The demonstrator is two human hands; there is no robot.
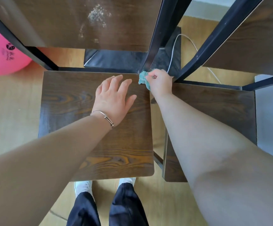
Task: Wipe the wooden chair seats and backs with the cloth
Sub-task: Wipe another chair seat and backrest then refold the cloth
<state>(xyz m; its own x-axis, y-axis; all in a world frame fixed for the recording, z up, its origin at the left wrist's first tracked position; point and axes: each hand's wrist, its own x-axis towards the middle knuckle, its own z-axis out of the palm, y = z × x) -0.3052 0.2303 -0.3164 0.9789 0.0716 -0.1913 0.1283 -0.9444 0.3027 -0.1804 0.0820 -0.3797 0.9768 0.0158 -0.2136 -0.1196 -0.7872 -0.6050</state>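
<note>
Two dark wooden chairs with black metal frames stand side by side below me. My left hand (113, 98) lies flat, fingers spread, on the left chair's seat (67, 101). My right hand (161, 81) grips a bunched teal cloth (143, 79) at that seat's back right corner, against the foot of the black frame post (155, 38). The left chair's back (83, 22) rises above the seat and carries whitish dusty smudges (97, 14). The right chair's seat (222, 110) lies partly under my right forearm, and its back (254, 46) stands at the upper right.
A pink exercise ball (0, 53) rests on the light wooden floor at the left. A white cable (194, 44) runs across the floor behind the chairs. My feet in white shoes and dark trousers (106, 206) stand just in front of the left seat.
</note>
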